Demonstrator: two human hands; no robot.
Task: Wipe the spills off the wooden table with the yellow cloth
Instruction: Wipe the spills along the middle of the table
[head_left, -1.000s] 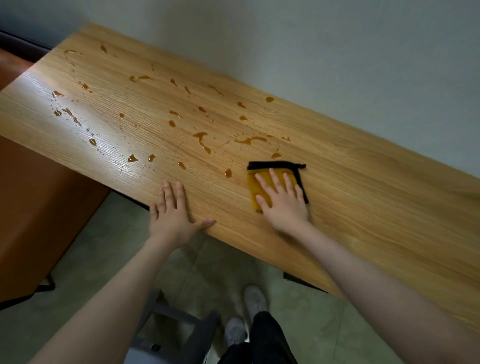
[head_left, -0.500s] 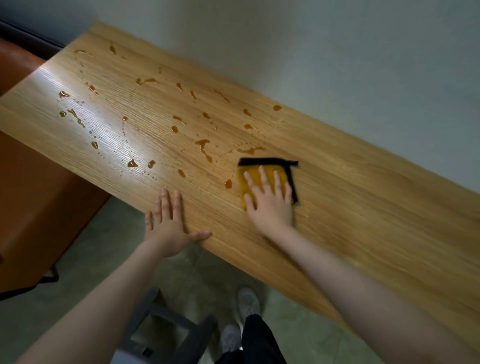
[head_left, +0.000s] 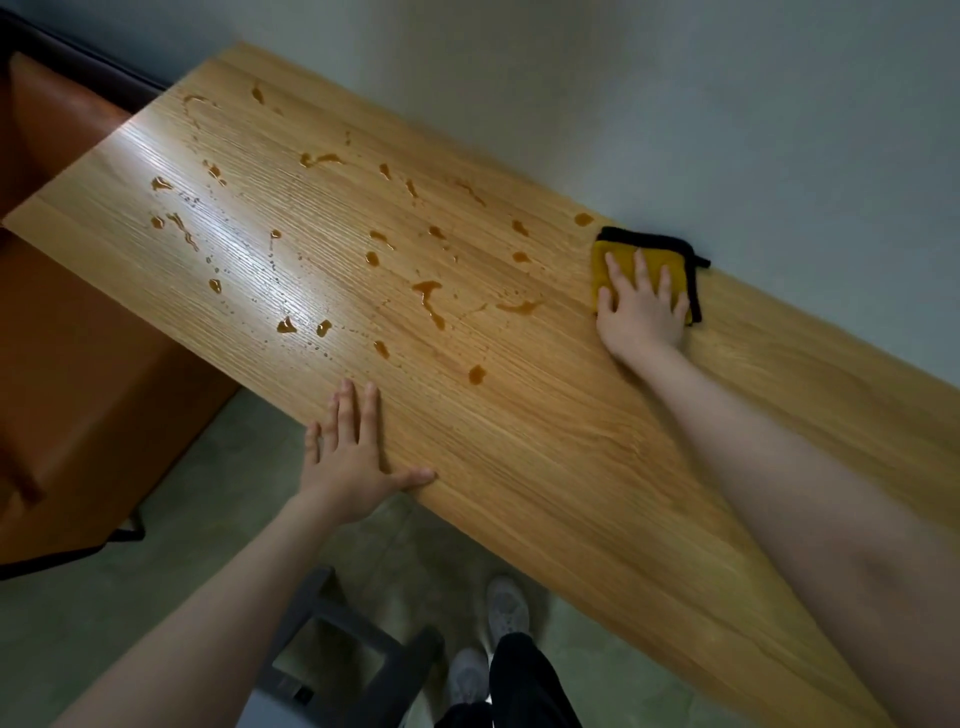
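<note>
The yellow cloth (head_left: 621, 262) lay folded into a near-square pad with black trim, showing no clear long axis; its black-edged sides faced the wall (head_left: 675, 104) and the person's right. It sat flat under the right hand (head_left: 641, 312), whose fingers were spread straight and pressed on it, at the far edge of the wooden worktop (head_left: 571, 467) against the wall. The left hand (head_left: 350, 452) rested open and flat on the near edge, fingers extended, thumb out along the rim. Amber spills (head_left: 428, 299) dotted the wood beyond the left hand and to the left of the right hand. Compared with half a second earlier, the cloth and right hand were farther from the person, now at the wall. No writing was legible.
</note>
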